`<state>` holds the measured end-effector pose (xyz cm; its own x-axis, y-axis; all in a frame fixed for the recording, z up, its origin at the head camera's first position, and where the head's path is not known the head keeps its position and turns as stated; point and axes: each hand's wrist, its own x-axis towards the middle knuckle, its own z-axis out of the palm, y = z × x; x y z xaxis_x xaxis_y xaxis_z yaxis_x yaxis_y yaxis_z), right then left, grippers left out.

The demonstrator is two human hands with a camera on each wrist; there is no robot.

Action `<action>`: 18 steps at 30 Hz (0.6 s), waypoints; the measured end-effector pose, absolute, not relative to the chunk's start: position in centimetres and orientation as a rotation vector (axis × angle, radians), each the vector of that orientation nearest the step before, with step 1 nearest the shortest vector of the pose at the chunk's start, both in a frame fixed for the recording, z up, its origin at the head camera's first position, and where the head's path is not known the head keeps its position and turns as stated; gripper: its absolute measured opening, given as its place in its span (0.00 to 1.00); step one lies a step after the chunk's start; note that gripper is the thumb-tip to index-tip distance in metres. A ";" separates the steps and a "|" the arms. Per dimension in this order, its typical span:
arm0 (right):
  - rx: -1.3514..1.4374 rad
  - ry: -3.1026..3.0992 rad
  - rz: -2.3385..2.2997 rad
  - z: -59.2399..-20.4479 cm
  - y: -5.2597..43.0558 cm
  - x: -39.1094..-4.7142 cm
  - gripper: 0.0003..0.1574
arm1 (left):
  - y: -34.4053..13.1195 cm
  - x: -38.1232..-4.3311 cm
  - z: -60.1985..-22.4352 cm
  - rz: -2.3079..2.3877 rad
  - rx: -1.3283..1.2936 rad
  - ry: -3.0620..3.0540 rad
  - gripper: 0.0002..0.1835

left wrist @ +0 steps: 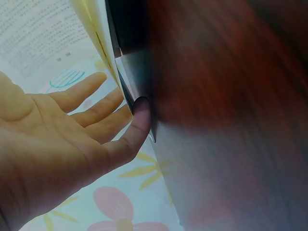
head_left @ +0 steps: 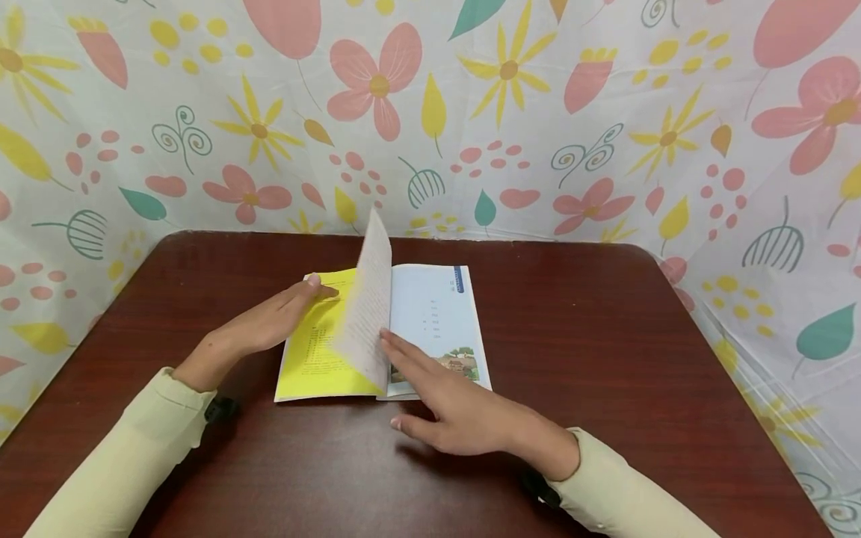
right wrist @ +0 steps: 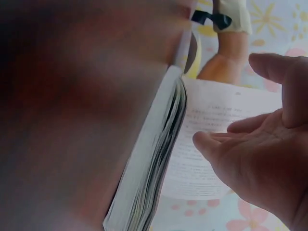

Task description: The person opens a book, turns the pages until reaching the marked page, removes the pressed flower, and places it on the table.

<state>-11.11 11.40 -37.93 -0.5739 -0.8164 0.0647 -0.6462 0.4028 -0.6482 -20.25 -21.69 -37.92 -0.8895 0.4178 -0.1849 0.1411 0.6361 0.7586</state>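
An open book (head_left: 430,291) lies on the table, with a yellow page (head_left: 323,359) on its left and a pale blue page on its right. Between them one printed leaf (head_left: 370,299) stands upright, partway over. My left hand (head_left: 272,317) rests at the yellow page's left edge, its fingers extended. In the left wrist view the left thumb (left wrist: 137,127) touches the book's edge. My right hand (head_left: 464,407) reaches over the lower part of the blue page, fingers straight, fingertips by the standing leaf. In the right wrist view the leaf (right wrist: 202,163) stands behind the right fingers.
The dark reddish-brown table (head_left: 592,336) extends around the book on all sides. Behind it hangs a white curtain (head_left: 444,112) printed with flowers and leaves. Light sleeves cover both forearms, with a dark wrist device (head_left: 220,409) on the left one.
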 end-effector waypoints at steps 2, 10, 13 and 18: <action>-1.319 2.392 -0.878 -38.1 11.2 -10.9 0.57 | -21.9 -20.3 -37.8 1.173 0.447 2.487 0.46; -1.415 2.368 -0.676 -38.6 11.1 -10.3 0.56 | -22.3 -20.4 -37.7 1.299 0.445 2.389 0.44; -1.447 2.367 -0.622 -38.6 11.1 -10.1 0.55 | -22.3 -20.4 -37.7 1.311 0.426 2.382 0.44; -1.473 2.361 -0.542 -38.6 11.1 -10.1 0.54 | -22.4 -20.4 -37.2 1.297 0.360 2.408 0.46</action>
<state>-10.06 11.14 -38.64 -0.4259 -0.9029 -0.0575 -0.7875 0.4013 -0.4678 -20.36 -22.40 -37.18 -0.8948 0.3951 -0.2079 0.0437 0.5409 0.8399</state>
